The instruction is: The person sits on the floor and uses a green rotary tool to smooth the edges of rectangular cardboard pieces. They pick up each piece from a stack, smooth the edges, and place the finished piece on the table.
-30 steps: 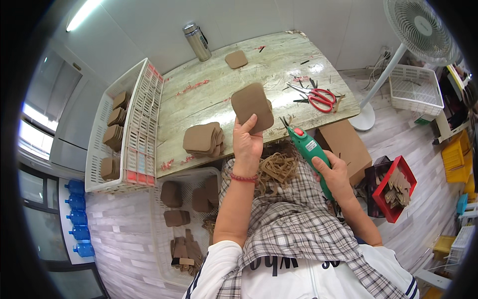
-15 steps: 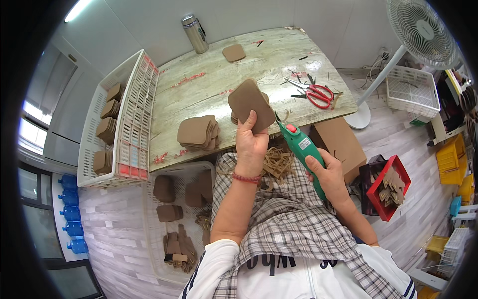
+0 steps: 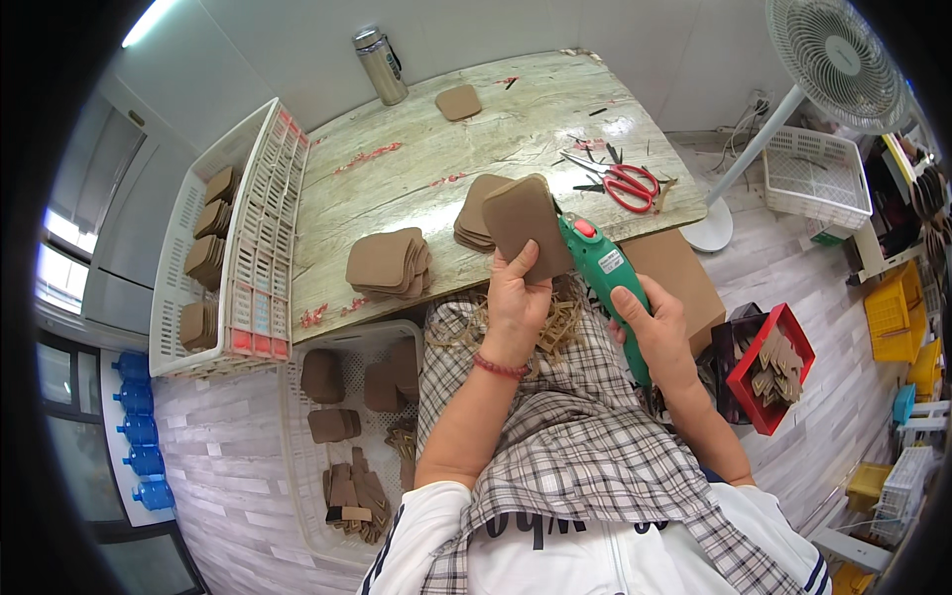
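My left hand (image 3: 516,309) pinches a flat brown pad (image 3: 524,220) with rounded corners, thumb on its near face. In my right hand (image 3: 654,335) are green electric scissors (image 3: 607,266) with a red button. Their dark tip is at the pad's right edge; whether the blades bite into it is too small to tell. Just left of the held pad lies a stack of similar pads (image 3: 473,220), partly hidden by it. Another stack (image 3: 387,260) sits near the table's front edge. Thin tan trimmings (image 3: 560,325) lie on the checked apron over my lap.
The table (image 3: 367,198) also bears red-handled scissors (image 3: 632,188), dark scraps, a lone pad (image 3: 458,102) and a steel flask (image 3: 381,67). White crates (image 3: 268,238) with pads stand left and below left. At right are a red box (image 3: 739,382) of offcuts, a cardboard box and a fan (image 3: 843,58).
My left hand has moved right and slightly down with the pad, uncovering more of the stack behind it. The electric scissors stay at the pad's right edge.
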A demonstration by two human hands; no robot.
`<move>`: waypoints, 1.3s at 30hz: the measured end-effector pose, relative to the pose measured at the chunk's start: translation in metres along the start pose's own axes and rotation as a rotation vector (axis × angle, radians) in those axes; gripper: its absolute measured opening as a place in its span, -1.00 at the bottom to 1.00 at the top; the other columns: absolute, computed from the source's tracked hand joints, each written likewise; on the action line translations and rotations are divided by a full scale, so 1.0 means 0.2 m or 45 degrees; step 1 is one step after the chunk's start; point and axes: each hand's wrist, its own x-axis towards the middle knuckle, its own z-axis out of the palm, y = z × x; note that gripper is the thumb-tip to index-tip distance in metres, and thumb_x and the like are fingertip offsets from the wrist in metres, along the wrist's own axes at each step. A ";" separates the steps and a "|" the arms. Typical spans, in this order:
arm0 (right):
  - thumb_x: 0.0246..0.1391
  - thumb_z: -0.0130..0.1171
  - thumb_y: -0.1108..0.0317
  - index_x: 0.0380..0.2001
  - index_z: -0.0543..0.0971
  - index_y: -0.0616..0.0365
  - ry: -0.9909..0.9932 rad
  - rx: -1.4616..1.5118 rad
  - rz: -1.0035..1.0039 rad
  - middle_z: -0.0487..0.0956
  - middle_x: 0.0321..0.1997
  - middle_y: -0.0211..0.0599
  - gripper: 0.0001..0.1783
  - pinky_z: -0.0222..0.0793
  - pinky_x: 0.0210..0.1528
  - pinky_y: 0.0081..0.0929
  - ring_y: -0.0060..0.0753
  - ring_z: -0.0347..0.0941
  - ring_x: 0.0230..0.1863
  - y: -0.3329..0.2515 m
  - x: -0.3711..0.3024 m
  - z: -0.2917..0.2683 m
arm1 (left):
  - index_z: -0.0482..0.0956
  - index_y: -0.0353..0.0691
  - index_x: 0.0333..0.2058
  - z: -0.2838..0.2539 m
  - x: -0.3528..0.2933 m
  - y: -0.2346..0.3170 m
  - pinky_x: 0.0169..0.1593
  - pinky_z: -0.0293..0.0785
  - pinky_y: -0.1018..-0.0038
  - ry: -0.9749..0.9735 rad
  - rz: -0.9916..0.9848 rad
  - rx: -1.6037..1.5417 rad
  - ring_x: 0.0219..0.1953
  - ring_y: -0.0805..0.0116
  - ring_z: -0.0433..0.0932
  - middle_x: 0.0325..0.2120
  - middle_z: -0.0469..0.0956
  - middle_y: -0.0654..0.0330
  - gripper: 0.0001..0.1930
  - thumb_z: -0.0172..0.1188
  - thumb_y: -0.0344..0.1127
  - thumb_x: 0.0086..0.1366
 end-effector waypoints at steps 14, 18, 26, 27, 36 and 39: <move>0.16 0.21 0.15 -0.21 0.54 0.28 -0.113 0.019 0.106 0.46 -0.56 -0.45 -0.64 0.27 -0.54 -0.68 -0.71 0.33 -0.58 -0.07 -0.01 -0.11 | 0.48 -0.23 -0.01 -0.10 -0.02 0.10 -0.02 0.57 0.40 -0.099 -0.044 0.399 -0.09 0.33 0.58 -0.10 0.57 0.18 -0.63 0.14 -0.64 0.19; 0.15 0.21 0.18 -0.17 0.53 0.29 -0.199 -0.061 0.142 0.46 -0.49 -0.43 -0.64 0.29 -0.53 -0.66 -0.68 0.34 -0.55 -0.07 -0.05 -0.18 | 0.49 -0.30 -0.01 -0.10 0.00 0.25 -0.06 0.56 0.47 -0.126 -0.123 0.701 -0.14 0.41 0.60 -0.15 0.60 0.18 -0.61 0.15 -0.66 0.16; 0.10 0.27 0.17 -0.09 0.54 0.27 -0.270 -0.311 0.145 0.51 -0.48 -0.46 -0.57 0.32 -0.48 -0.67 -0.71 0.38 -0.51 -0.03 -0.08 -0.23 | 0.53 -0.32 -0.05 -0.12 -0.01 0.40 -0.12 0.51 0.53 -0.175 -0.238 1.103 -0.23 0.50 0.57 -0.23 0.61 0.23 -0.61 0.20 -0.65 0.09; 0.09 0.27 0.17 -0.09 0.54 0.27 -0.268 -0.343 0.134 0.51 -0.48 -0.46 -0.57 0.32 -0.48 -0.68 -0.71 0.38 -0.51 -0.02 -0.08 -0.22 | 0.54 -0.33 -0.06 -0.14 -0.01 0.40 -0.12 0.51 0.54 -0.168 -0.244 1.148 -0.23 0.50 0.57 -0.23 0.61 0.23 -0.61 0.20 -0.65 0.08; 0.10 0.26 0.16 -0.14 0.55 0.27 -0.209 -0.293 0.136 0.47 -0.54 -0.47 -0.60 0.28 -0.52 -0.68 -0.72 0.34 -0.56 0.04 -0.07 -0.15 | 0.56 -0.32 -0.11 -0.16 -0.11 0.33 -0.12 0.46 0.56 -0.138 -0.373 1.249 -0.26 0.54 0.54 -0.27 0.61 0.27 -0.66 0.21 -0.64 0.08; 0.13 0.22 0.16 -0.10 0.53 0.29 -0.274 -0.214 0.186 0.47 -0.50 -0.45 -0.59 0.31 -0.50 -0.67 -0.69 0.36 -0.53 0.03 -0.05 -0.15 | 0.55 -0.31 -0.14 -0.15 -0.13 0.35 -0.15 0.44 0.59 -0.157 -0.412 1.295 -0.27 0.58 0.51 -0.29 0.59 0.29 -0.69 0.20 -0.63 0.09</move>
